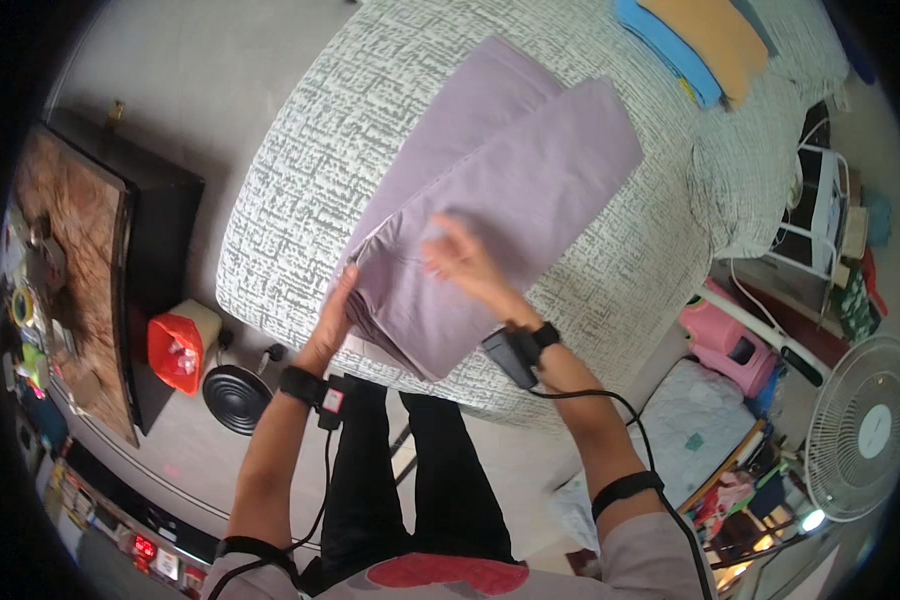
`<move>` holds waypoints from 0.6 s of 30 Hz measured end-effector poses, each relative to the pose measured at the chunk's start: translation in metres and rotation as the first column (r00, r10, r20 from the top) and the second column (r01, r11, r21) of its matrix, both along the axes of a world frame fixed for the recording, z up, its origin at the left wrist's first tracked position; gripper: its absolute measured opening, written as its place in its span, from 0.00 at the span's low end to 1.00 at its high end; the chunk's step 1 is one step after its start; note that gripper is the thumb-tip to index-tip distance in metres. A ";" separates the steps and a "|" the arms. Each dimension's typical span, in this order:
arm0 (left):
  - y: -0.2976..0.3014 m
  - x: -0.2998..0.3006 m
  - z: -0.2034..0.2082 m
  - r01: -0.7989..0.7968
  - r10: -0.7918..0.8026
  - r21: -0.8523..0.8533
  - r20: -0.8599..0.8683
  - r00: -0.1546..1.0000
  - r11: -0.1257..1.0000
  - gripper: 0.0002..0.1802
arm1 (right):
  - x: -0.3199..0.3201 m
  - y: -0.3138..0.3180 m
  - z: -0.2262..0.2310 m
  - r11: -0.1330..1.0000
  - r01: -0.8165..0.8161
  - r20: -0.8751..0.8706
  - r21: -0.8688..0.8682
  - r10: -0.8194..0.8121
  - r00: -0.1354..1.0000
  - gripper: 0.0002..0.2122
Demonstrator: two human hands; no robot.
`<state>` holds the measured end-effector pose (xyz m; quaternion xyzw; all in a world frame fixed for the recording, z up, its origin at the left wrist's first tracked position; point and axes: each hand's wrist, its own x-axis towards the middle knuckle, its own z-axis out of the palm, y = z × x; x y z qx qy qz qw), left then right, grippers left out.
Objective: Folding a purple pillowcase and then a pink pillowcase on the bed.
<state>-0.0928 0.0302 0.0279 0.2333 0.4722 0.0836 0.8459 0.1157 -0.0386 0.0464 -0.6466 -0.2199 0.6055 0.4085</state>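
A folded lilac cloth [560, 170] lies slantwise on the patterned sofa-like seat in front of me. Its two long layers spread apart toward the far end, and a stitched seam runs along one edge. At its near left edge, my left hand [336, 315] is closed on the cloth, thumb pointing up along the border, its other fingers mostly hidden. My right hand [462, 262] is over the middle of the cloth, fingers loosely bent and somewhat apart, slightly blurred. Nothing shows in it. Whether it touches the fabric I cannot tell.
Folded blue cloth [670, 55] and orange cloth [715, 45] lie at the far right of the patterned cover [300, 170]. To the left stand a brown-topped table [80, 250] and a red-lined bin [175, 350]. A white fan [870, 430] and pink container [725, 345] are at right.
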 end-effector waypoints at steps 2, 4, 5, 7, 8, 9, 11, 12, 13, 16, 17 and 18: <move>0.021 -0.002 0.006 0.114 -0.093 0.160 -0.130 0.987 0.981 0.38 | 0.037 0.005 0.003 0.963 0.263 0.133 0.053 -0.267 0.954 0.14; 0.029 0.018 0.013 0.225 -0.127 0.343 -0.286 0.950 0.912 0.36 | 0.108 0.007 -0.016 0.957 0.289 0.420 0.033 -0.275 0.865 0.18; 0.031 0.018 0.011 0.211 -0.113 0.342 -0.285 0.952 0.916 0.36 | 0.131 0.020 -0.021 0.950 0.311 0.569 0.000 -0.256 0.781 0.22; 0.024 0.029 0.013 0.392 -0.258 0.417 -0.341 0.904 0.820 0.30 | 0.197 0.044 -0.030 0.924 0.379 0.804 -0.057 -0.183 0.566 0.32; 0.009 0.044 0.028 0.456 -0.235 0.562 -0.422 0.875 0.690 0.26 | 0.227 0.047 -0.037 0.902 0.424 0.884 -0.084 -0.129 0.449 0.38; -0.004 0.025 0.025 0.434 -0.244 0.716 -0.359 0.901 0.547 0.24 | 0.200 0.078 -0.036 0.849 0.490 0.853 -0.199 -0.096 0.513 0.42; -0.029 0.029 0.058 0.402 -0.312 0.892 -0.329 0.891 0.205 0.26 | 0.199 0.101 -0.027 0.775 0.545 0.836 -0.319 -0.041 0.548 0.45; -0.048 0.043 0.071 0.376 -0.372 0.905 -0.284 0.884 0.201 0.27 | 0.248 0.096 -0.030 0.794 0.489 0.895 -0.362 0.149 0.421 0.46; -0.062 0.053 0.085 0.413 -0.468 0.870 -0.257 0.846 0.269 0.27 | 0.273 0.097 -0.033 0.798 0.428 0.901 -0.424 0.323 0.289 0.47; -0.090 0.042 0.097 0.428 -0.531 0.890 -0.289 0.796 0.157 0.26 | 0.220 0.107 -0.025 0.798 0.174 0.805 -0.577 0.518 0.290 0.53; -0.100 0.047 0.102 0.417 -0.523 0.893 -0.278 0.806 0.169 0.26 | 0.221 0.104 -0.022 0.833 0.141 0.844 -0.534 0.518 0.140 0.53; -0.108 0.049 0.105 0.403 -0.554 0.899 -0.251 0.794 0.170 0.25 | 0.216 0.104 -0.021 0.815 0.119 0.824 -0.567 0.563 0.066 0.50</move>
